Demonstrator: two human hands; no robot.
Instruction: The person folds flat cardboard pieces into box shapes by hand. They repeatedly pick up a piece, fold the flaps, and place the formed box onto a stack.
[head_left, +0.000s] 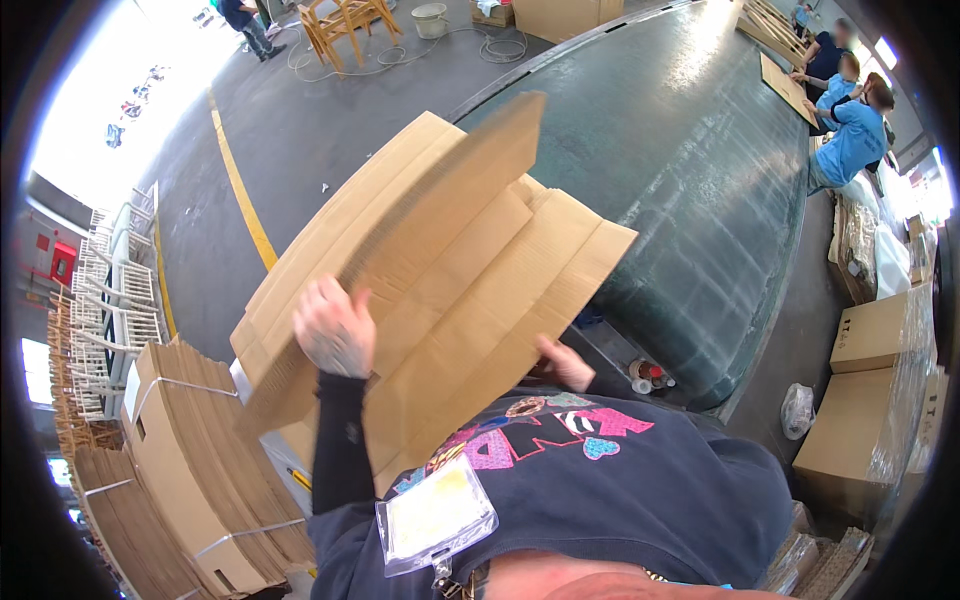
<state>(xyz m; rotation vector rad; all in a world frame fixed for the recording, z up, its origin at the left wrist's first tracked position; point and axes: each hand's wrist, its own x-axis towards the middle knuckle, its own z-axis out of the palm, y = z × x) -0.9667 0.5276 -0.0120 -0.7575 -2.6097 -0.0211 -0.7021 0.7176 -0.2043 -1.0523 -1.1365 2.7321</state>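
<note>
A large flat piece of corrugated cardboard [470,330] stretches before my body, part of it folded up in a raised flap [450,190] that is slightly blurred. At the lower left end of that raised flap, my left hand [335,330] is closed around the edge. My right hand [566,365] grips the near right edge, thumb on top and the other fingers hidden beneath. Under the held piece lie more flat cardboard sheets [340,210], reaching out toward the far left.
Strapped stacks of flat cardboard [190,430] stand at the left, beside white chair frames [115,290]. A wide green conveyor belt [690,230] runs away ahead and to the right. Wrapped cartons [850,410] stand at the right. People in blue shirts [850,140] handle a board at the far right.
</note>
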